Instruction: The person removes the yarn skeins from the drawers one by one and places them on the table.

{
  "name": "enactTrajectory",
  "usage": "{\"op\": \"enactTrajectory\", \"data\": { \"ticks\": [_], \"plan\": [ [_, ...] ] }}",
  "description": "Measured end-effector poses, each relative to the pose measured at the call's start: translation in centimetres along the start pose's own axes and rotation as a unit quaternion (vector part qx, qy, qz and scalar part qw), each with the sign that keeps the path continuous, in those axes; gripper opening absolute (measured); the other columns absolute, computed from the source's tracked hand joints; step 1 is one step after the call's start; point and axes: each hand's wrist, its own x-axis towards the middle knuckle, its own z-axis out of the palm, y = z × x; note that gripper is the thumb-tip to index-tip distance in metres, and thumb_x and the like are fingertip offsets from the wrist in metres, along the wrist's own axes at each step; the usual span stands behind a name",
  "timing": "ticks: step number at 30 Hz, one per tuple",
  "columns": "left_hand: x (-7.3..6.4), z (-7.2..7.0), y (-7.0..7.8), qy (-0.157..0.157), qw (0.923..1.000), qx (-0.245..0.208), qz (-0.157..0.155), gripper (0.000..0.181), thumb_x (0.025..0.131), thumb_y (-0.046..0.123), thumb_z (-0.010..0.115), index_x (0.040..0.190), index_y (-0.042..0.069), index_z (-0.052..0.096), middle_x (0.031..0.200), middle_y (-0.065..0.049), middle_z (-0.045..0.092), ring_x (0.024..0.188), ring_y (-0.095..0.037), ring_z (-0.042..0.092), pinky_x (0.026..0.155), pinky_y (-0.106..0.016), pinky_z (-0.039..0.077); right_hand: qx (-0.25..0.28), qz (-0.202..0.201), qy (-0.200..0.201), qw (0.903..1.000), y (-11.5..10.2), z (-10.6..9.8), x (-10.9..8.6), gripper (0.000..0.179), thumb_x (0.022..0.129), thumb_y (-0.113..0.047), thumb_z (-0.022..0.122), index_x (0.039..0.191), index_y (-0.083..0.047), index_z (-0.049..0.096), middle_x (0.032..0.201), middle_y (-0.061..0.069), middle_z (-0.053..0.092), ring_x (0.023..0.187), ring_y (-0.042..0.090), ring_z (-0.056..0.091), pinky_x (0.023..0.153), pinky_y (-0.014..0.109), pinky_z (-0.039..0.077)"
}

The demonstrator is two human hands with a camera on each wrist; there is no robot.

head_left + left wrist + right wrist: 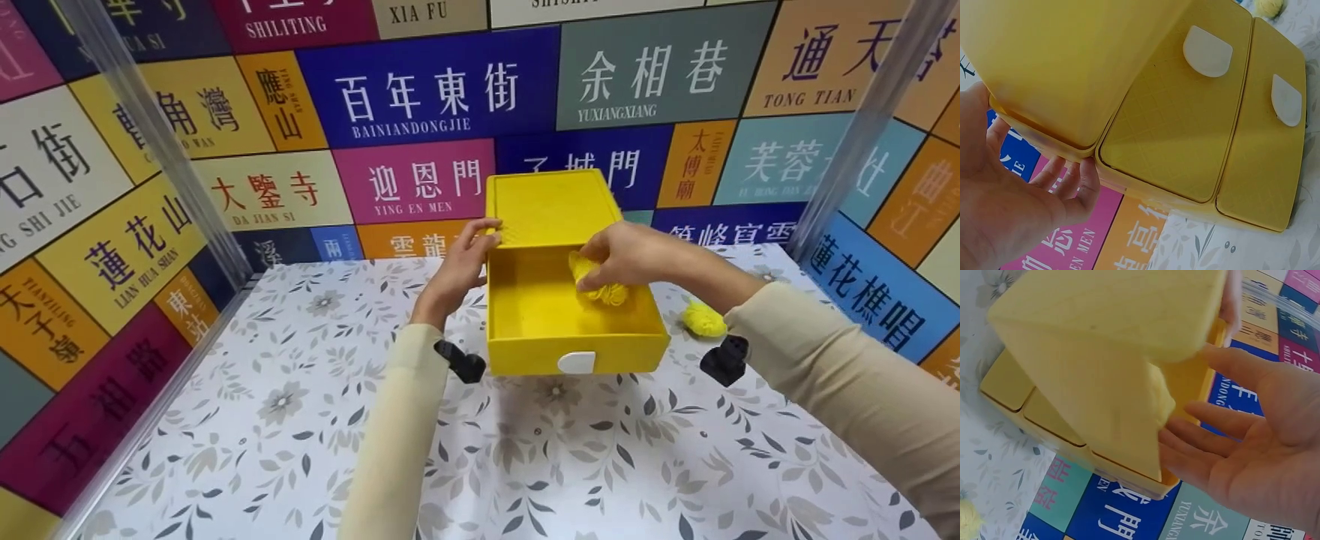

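Observation:
A yellow drawer cabinet [551,206] stands with its top drawer [525,300] pulled far out. Two lower drawers with white handles [1207,50] stay closed in the left wrist view. My left hand [459,266] holds the cabinet's left side beside the opening, thumb and fingertips at its edge. Over the pulled-out drawer, my right hand [634,253] pinches a bundle of yellow yarn [606,292] between thumb and fingers. In the right wrist view the drawer wall partly hides this yarn [1161,396], with the fingertips right at it.
A second yellow yarn bundle [703,320] lies on the table to the right of the cabinet. Leaf-patterned cloth covers the table [300,450]. Colourful sign panels [427,90] form the wall behind, with clear upright posts [855,127] at either side.

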Motion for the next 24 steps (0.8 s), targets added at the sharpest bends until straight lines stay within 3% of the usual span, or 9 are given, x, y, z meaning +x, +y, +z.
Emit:
{"op": "enactTrajectory", "data": {
  "ticks": [14,21,24],
  "plan": [
    [0.0,0.1,-0.1,0.000,1.0000,-0.001,-0.002,0.033,0.106,0.030,0.044,0.139,0.025,0.047,0.143,-0.009,0.053,0.138,-0.028,0.049,0.113,-0.061,0.038,-0.051,0.000,-0.032,0.9982,-0.1,1.2,0.6,0.071,0.088,-0.026,0.077,0.146,0.001,0.047,0.145,0.025,0.052,0.119,0.036,0.052,0.113,0.055,0.041],
    [0.0,0.1,-0.1,0.004,1.0000,-0.005,-0.007,0.031,0.107,0.029,0.043,0.137,0.027,0.049,0.143,-0.008,0.052,0.137,-0.027,0.049,0.113,-0.062,0.037,-0.118,-0.064,-0.033,0.9904,0.2,1.6,1.0,0.073,0.079,-0.022,0.083,0.140,0.005,0.053,0.130,0.025,0.061,0.104,0.031,0.056,0.099,0.047,0.049],
    [0.1,0.1,-0.1,0.003,1.0000,-0.002,-0.008,0.030,0.107,0.029,0.043,0.136,0.028,0.048,0.143,-0.007,0.053,0.137,-0.026,0.049,0.113,-0.062,0.038,-0.121,-0.071,-0.030,0.9897,0.3,1.7,1.0,0.071,0.079,-0.020,0.084,0.138,0.005,0.055,0.126,0.024,0.062,0.100,0.031,0.056,0.096,0.047,0.050]
  ]
}}
